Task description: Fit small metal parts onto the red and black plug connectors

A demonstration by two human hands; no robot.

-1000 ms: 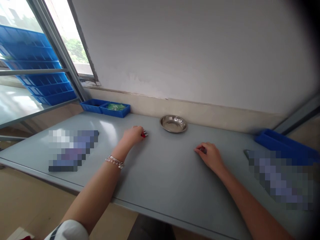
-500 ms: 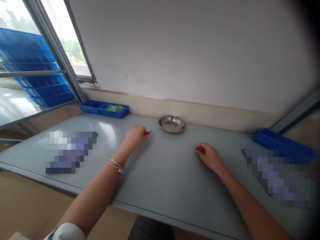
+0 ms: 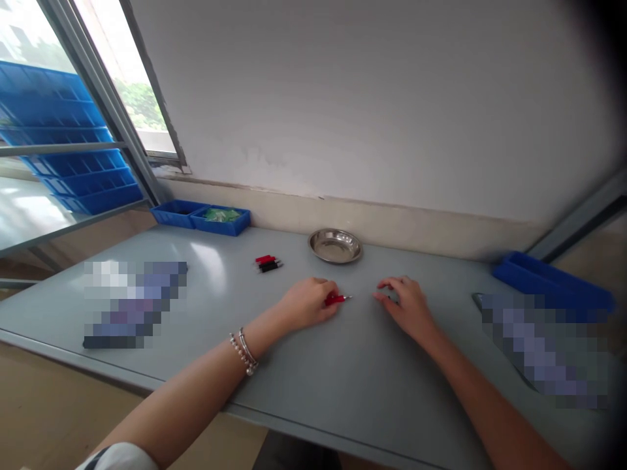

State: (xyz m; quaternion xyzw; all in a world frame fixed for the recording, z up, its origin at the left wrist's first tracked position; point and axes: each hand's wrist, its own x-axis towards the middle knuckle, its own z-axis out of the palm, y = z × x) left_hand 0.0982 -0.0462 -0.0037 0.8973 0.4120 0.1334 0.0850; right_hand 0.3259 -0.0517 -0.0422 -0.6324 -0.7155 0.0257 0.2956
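Observation:
My left hand [image 3: 307, 303] rests on the grey table [image 3: 313, 365] and grips a small red plug [image 3: 337, 299] whose metal tip points right. My right hand [image 3: 407, 307] lies a short way to the right of it, fingers curled over the table; whether it holds something small is hidden. Farther back on the left lie a red plug [image 3: 265, 259] and a black plug [image 3: 270, 266] side by side. A round steel dish [image 3: 336, 245] stands behind the hands near the wall.
Two small blue trays [image 3: 200, 217] sit at the back left, one with green bits. A larger blue tray [image 3: 553, 282] stands at the right. Blurred patches cover items at the left and right. Stacked blue crates show through the window.
My left hand has come back from the far left toward the middle with a red plug in it. A red and a black plug now lie uncovered where it was.

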